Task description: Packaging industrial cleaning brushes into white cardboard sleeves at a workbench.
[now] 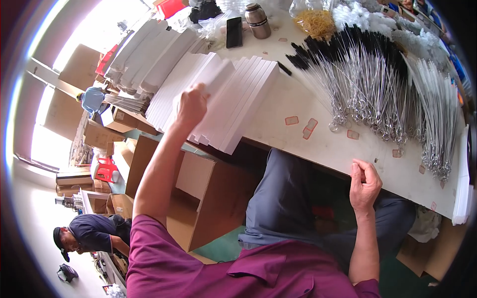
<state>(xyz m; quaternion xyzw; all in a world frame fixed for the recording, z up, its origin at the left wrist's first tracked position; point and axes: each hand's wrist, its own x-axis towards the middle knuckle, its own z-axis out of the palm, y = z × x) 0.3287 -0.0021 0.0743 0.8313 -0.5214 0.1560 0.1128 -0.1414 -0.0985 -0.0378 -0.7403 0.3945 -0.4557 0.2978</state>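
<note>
Two hands at work: left hand (pixel 191 105) grips a white box (pixel 211 82) off the stack; right hand (pixel 364 185) rests closed on the worktop (pixel 318 144) edge.

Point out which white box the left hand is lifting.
The tilted white box on top of the fanned row, gripped by the left hand; the others lie flat on the table.

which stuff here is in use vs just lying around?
In use: left hand grips a white flat box from the box stack; right hand rests on the table edge.
Lying about: phone, metal flask, rubber bands, wire ties.
</note>
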